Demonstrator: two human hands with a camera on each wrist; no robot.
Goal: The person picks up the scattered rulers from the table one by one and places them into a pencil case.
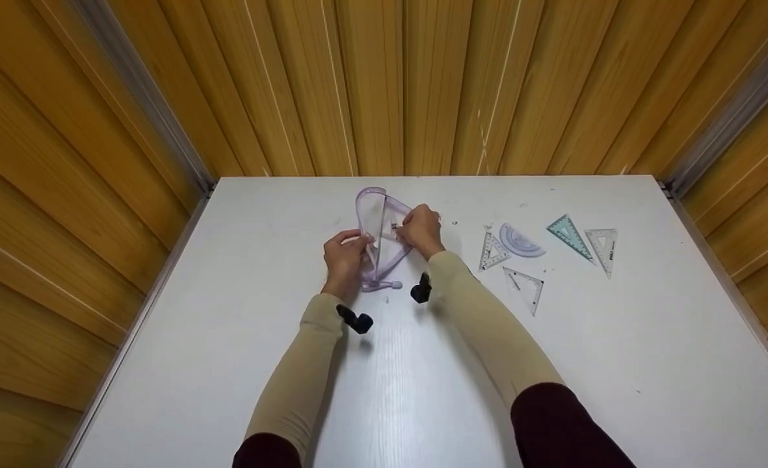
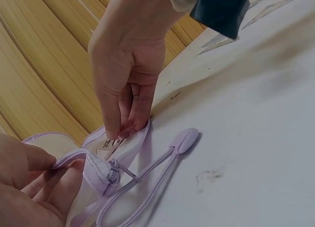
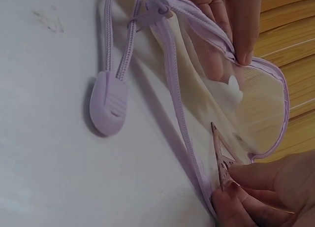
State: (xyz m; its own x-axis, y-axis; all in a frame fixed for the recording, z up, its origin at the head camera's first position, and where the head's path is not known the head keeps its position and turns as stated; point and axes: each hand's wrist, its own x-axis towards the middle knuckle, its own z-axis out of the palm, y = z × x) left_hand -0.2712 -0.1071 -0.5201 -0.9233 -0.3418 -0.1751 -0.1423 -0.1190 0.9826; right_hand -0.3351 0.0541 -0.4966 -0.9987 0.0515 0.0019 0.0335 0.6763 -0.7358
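Observation:
A mesh zip pouch with lilac edging (image 1: 365,207) lies partly open on the white table. My left hand (image 1: 344,259) pinches its zipped edge between thumb and fingers, also visible as the left hand (image 2: 24,178) in the left wrist view. At the pouch's other side, my right hand (image 1: 421,229) pinches a small clear set square (image 3: 220,160) at the pouch mouth. A lilac cord pull (image 3: 109,104) hangs off the zip slider and rests on the table. Part of the set square is hidden by the right hand's fingers.
To the right on the table (image 1: 384,390) lie a blue-tinted protractor (image 1: 519,242), a teal set square (image 1: 569,235) and several clear ones, such as the clear set square (image 1: 527,286). Wood-look panels (image 1: 370,84) stand behind and at both sides.

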